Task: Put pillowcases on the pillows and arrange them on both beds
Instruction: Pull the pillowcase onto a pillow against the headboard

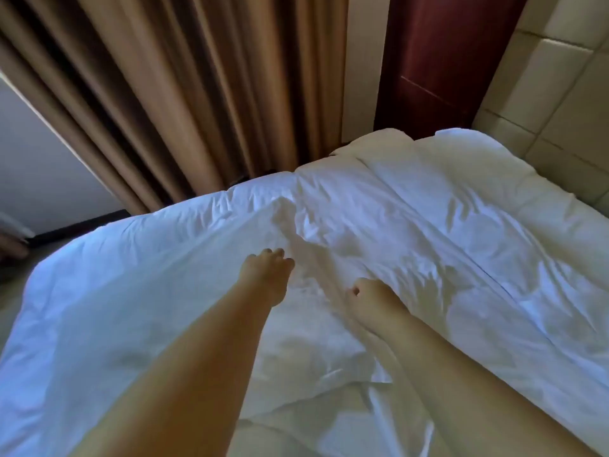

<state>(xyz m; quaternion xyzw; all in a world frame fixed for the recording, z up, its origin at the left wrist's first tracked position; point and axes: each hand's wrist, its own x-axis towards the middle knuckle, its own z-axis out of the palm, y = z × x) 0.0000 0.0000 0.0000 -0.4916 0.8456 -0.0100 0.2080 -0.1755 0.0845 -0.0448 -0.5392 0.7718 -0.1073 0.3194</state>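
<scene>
A bed is covered by a crumpled white cover (pixel 428 225) that fills most of the view. My left hand (pixel 267 275) reaches over its middle with fingers curled into the cloth, at the foot of a raised fold (pixel 286 212). My right hand (pixel 369 298) is a closed fist just to the right, pressed into the same cloth where the fold's other side ends. A cream padded layer (pixel 543 199) shows along the bed's far right edge, with a rounded lump (pixel 382 140) at the far corner. I cannot tell whether that lump is a pillow.
Brown curtains (pixel 171 94) hang behind the bed's far side. A dark red wooden panel (pixel 438 61) stands at the far corner, and a cream padded headboard wall (pixel 566 87) lines the right. A strip of floor and pale wall (pixel 39 179) shows at left.
</scene>
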